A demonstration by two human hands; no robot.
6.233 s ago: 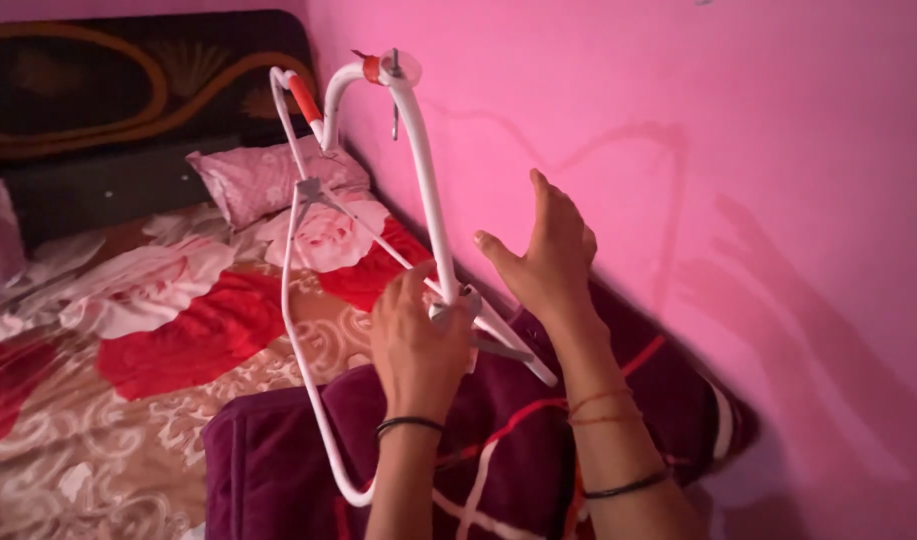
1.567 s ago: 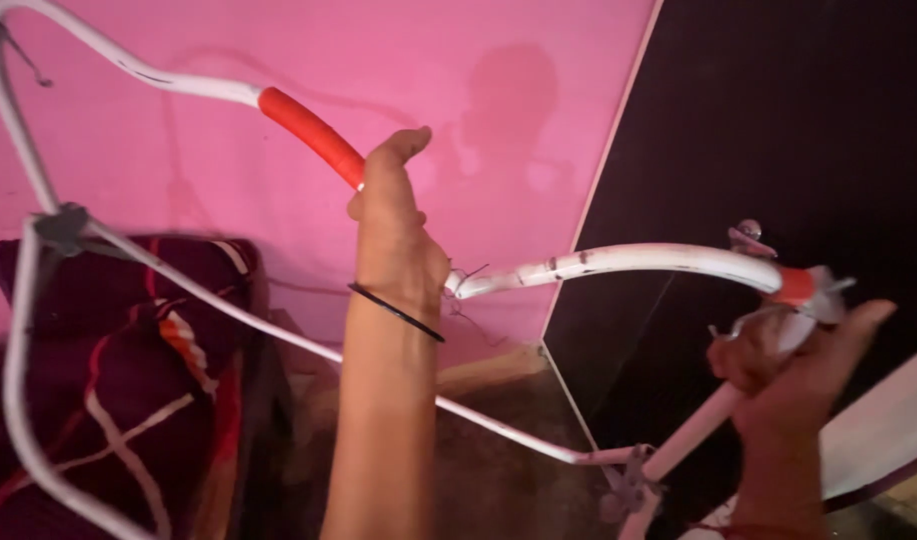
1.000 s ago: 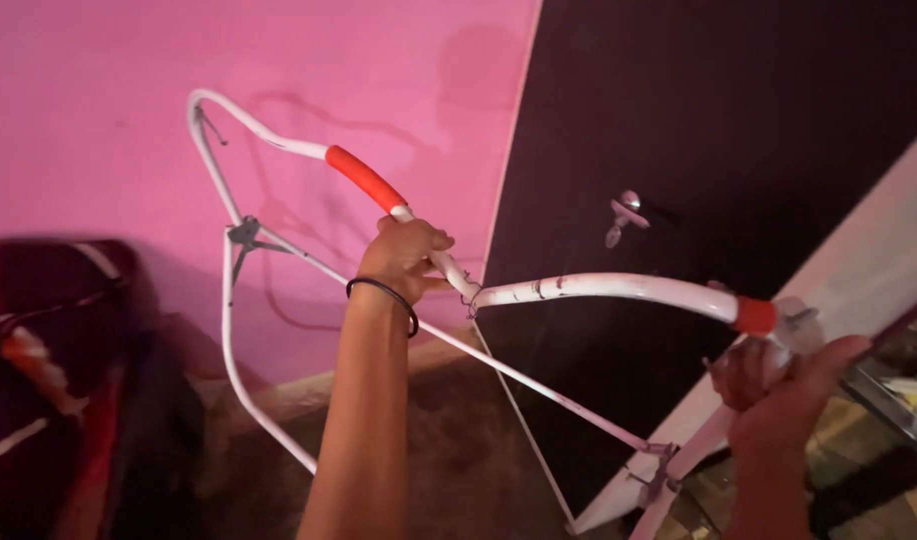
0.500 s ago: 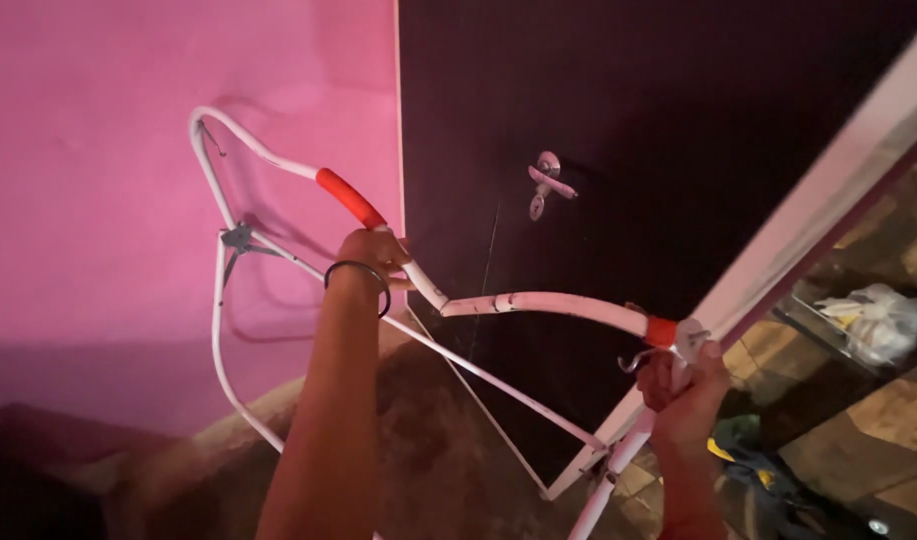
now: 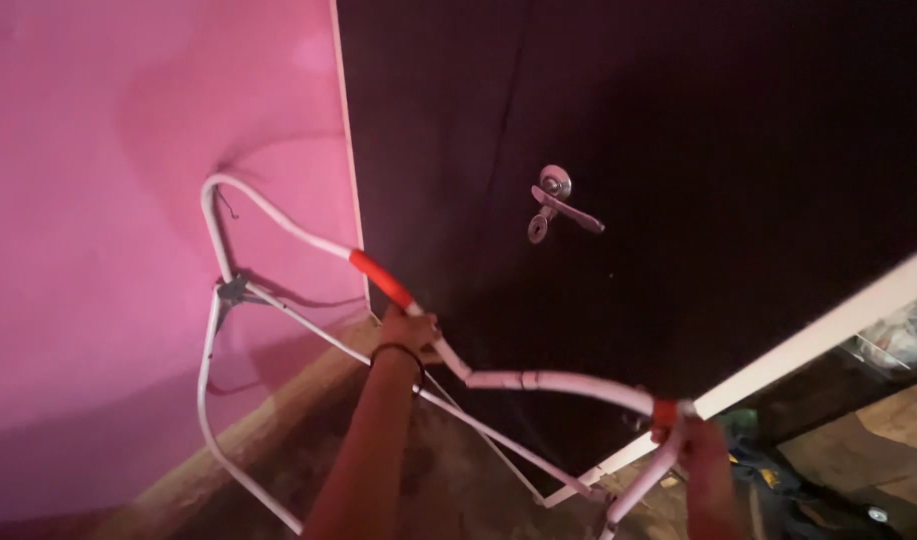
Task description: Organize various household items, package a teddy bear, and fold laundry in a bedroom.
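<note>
I hold a folding frame of white metal tube [image 5: 278, 222] with red sleeves on its bends, lifted in front of a pink wall and a dark door. My left hand [image 5: 410, 332] is closed around the tube just below the upper red sleeve [image 5: 380, 277]; a black band sits on that wrist. My right hand [image 5: 694, 440] grips the frame at the lower red sleeve [image 5: 664, 412], where two tubes meet. Thin rods [image 5: 308, 318] run from a grey joint across the frame down to its lower right end.
A pink wall [image 5: 108, 200] fills the left side. A dark door [image 5: 698, 120] with a metal lever handle [image 5: 560, 204] stands open beside it. Its white edge [image 5: 828, 338] runs diagonally at right. Beyond lies a tiled floor with a plastic bag [image 5: 903, 335] and dark clutter.
The frame and both hands have dropped lower in view and toward the door. My view has swung right, so the door fills more of the picture. Both grips are unchanged.
</note>
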